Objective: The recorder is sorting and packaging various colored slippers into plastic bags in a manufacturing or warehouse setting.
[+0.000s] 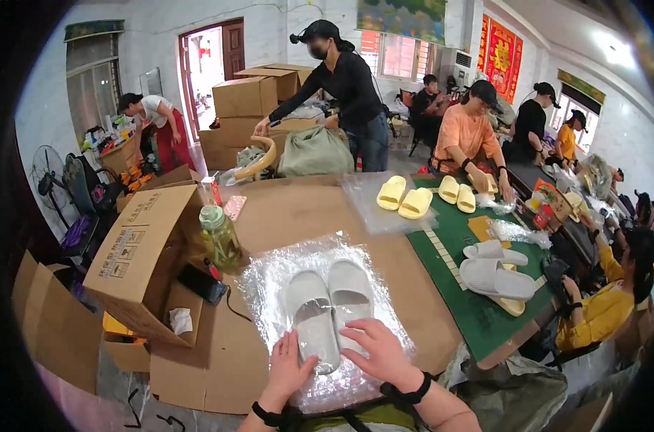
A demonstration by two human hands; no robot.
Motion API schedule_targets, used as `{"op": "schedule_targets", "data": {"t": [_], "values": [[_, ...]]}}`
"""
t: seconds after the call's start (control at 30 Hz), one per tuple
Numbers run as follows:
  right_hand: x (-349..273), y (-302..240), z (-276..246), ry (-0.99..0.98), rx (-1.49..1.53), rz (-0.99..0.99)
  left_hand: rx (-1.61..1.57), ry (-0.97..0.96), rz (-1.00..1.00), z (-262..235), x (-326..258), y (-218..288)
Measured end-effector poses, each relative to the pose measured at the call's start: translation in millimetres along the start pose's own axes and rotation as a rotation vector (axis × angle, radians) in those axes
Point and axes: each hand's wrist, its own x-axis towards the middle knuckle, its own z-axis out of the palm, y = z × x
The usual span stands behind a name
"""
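A pair of light grey slippers [312, 317] lies side by side on a stack of clear plastic bags [266, 288] in front of me; shiny film seems to cover at least part of them. My left hand [289, 366] rests by the heel of the left slipper, fingers stretched out and thumb at its edge. Over the heel end of the right slipper, my right hand [377, 351] lies with its fingers spread. Neither hand grips anything. Both wrists wear black bands.
A cardboard box [143, 252], a green-lidded bottle [220, 237] and a dark phone [202, 283] stand left. To the right, a green mat [442, 259] bears grey slippers [496, 277] and yellow slippers [457, 194]. Across the table [291, 209], a person in black handles a large sack [316, 151]; others work at right.
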Motion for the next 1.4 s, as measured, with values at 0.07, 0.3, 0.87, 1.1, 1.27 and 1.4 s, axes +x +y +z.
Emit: {"op": "schedule_targets", "data": {"t": [0.07, 0.3, 0.87, 1.1, 1.27, 1.4], "values": [[-11.4, 15.0, 25.9, -0.081, -0.263, -0.023, -0.010, -0.035, -0.052, -1.1, -0.8, 0.0], [-70.4, 68.0, 49.7, -0.301, -0.169, 0.020, -0.085, -0.052, -0.056, -6.4, -5.4, 3.5], [61.8, 73.4, 91.1, -0.210, -0.507, 0.402, -0.014, -0.061, -0.032, 3.3, -4.5, -9.8], [54.9, 77.4, 108.5, -0.202, -0.539, 0.389, 0.004, -0.058, -0.043, 7.0, -5.7, -9.2], [59.7, 86.2, 119.5, -0.267, -0.567, 0.344, -0.044, -0.093, -0.091, 0.1, -6.1, -3.9], [59.8, 96.7, 131.7, -0.156, -0.533, 0.328, 0.091, -0.036, 0.048, 7.2, -7.4, -12.3]]}}
